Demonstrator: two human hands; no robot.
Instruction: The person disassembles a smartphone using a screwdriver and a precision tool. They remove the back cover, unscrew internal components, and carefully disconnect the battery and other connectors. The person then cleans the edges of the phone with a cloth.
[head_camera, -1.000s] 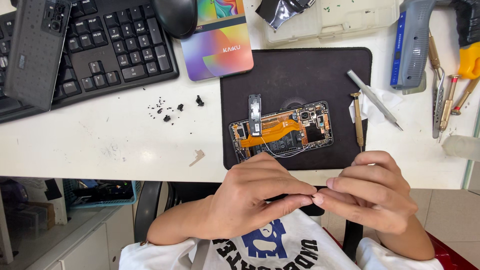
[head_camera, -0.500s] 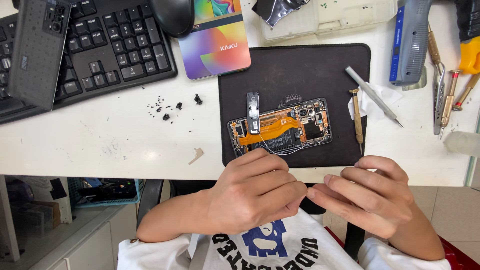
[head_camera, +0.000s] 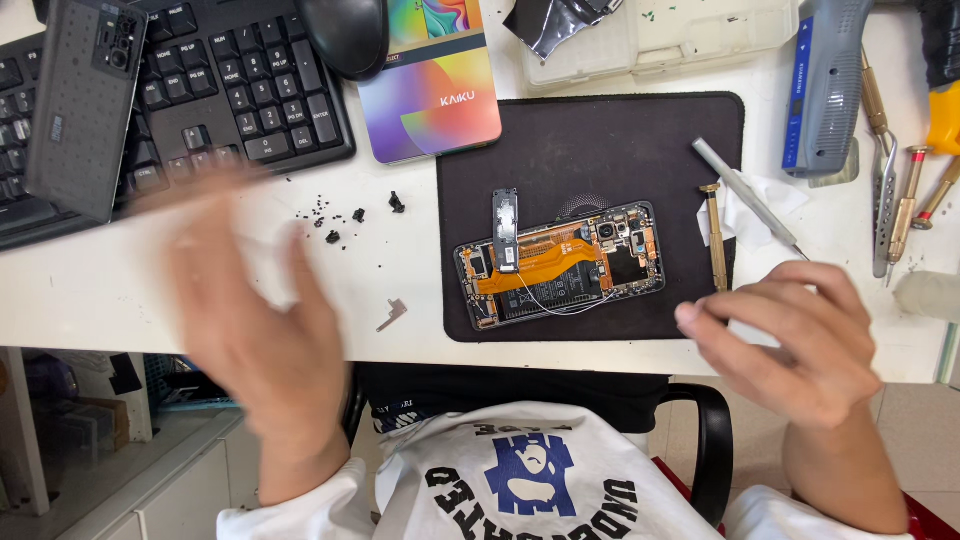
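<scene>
Orange-ribboned, opened black phone chassis (head_camera: 562, 262) lies on the dark mat (head_camera: 590, 140), fragile, best gripped by its edges. My blurred left hand (head_camera: 255, 330) hovers spread and empty; my right hand (head_camera: 790, 335) curls, contents unclear.

Ahead of you, between the keyboard and the dark mat, lies a flat rectangular box (head_camera: 432, 85) with a glossy rainbow-coloured lid. Further right, a clear plastic compartment case (head_camera: 690, 35) holds a crumpled black foil wrapper (head_camera: 560, 22).
</scene>
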